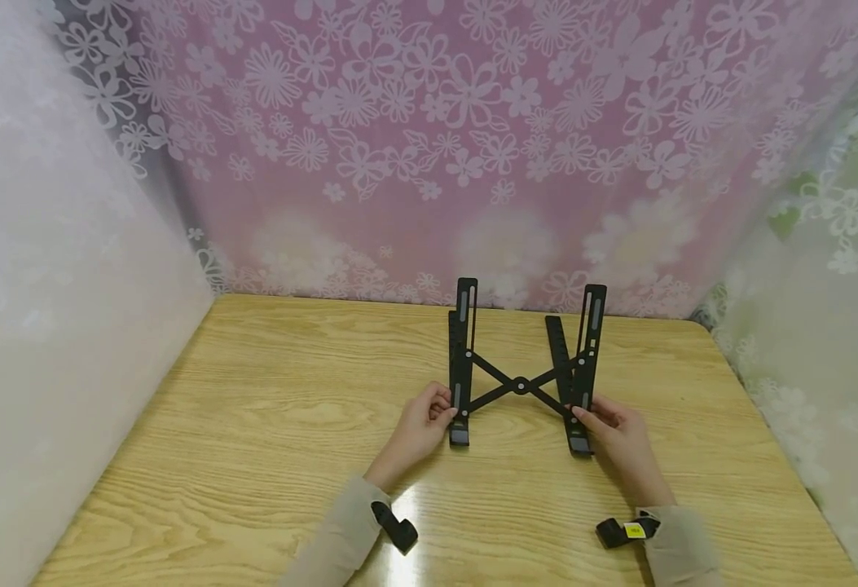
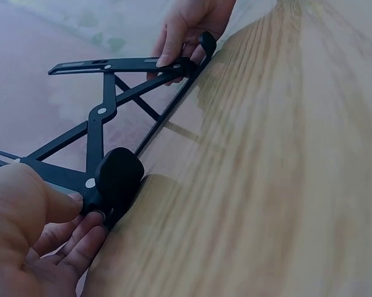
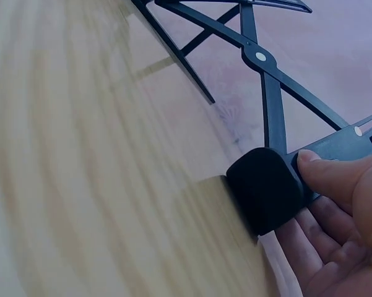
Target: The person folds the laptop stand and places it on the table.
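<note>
Nearest, a beige left sleeve (image 1: 336,534) and a matching right sleeve (image 1: 681,548) extend over the wood-grain tabletop (image 1: 289,391). Beyond them, the left hand (image 1: 425,419) pinches the black folding stand (image 1: 521,386) at eight o'clock from its central pivot; the right hand (image 1: 622,438) pinches it at four. The stand rests on the tabletop, its crossbars spread in an X. Past it, toward twelve, hangs a pink floral curtain (image 1: 429,163).
</note>
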Demonstrator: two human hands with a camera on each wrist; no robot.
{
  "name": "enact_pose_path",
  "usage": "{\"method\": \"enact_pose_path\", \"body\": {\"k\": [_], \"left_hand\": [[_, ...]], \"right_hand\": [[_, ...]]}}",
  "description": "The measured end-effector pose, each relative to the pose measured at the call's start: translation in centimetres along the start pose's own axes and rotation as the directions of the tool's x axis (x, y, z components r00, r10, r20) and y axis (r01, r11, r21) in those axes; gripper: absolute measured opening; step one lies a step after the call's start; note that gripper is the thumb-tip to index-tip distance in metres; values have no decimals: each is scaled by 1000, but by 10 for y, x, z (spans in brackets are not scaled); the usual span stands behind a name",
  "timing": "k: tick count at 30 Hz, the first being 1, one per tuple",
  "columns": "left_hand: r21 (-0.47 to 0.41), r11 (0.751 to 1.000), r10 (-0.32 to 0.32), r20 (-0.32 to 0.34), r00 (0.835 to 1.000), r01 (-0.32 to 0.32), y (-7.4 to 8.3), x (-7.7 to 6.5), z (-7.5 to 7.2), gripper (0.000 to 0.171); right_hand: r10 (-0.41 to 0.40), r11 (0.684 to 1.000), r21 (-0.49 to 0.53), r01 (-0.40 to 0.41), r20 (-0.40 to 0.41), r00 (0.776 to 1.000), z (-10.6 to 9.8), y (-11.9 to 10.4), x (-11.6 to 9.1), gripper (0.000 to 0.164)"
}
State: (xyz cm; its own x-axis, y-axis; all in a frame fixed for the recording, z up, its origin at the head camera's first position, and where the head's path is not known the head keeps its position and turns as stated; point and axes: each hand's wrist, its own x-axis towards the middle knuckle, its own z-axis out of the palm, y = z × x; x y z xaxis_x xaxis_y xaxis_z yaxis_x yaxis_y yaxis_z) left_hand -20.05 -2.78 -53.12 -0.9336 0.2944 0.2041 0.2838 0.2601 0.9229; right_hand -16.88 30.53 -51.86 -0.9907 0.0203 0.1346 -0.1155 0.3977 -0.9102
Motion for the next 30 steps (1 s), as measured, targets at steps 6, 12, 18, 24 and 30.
{"method": "enact_pose_path", "body": {"k": [6,12,18,24,30], "left_hand": [[0,1000,12,-12,1000,-12,-3,-4,-11,14],[17,1000,10,-16,1000,-10,-4,-7,-19,14],[19,1000,11,-21,1000,-10,-4,-9,-25,14],[11,1000,18,-23,1000,-18,-7,-12,-31,14],[25,1000,-4,-32,999,5,-11,-14,-38,14]], "right_hand": [[0,999,38,0,12,1000,10,-2,1,35],[-11,999,53,11,5,1000,17,-5,0,34],[-13,999,30,13,2,1000,23,-7,1,33],[3,1000,24,-4,5,1000,29,-11,1,34],[-13,998,64,13,5,1000,38,-15,3,31]]}}
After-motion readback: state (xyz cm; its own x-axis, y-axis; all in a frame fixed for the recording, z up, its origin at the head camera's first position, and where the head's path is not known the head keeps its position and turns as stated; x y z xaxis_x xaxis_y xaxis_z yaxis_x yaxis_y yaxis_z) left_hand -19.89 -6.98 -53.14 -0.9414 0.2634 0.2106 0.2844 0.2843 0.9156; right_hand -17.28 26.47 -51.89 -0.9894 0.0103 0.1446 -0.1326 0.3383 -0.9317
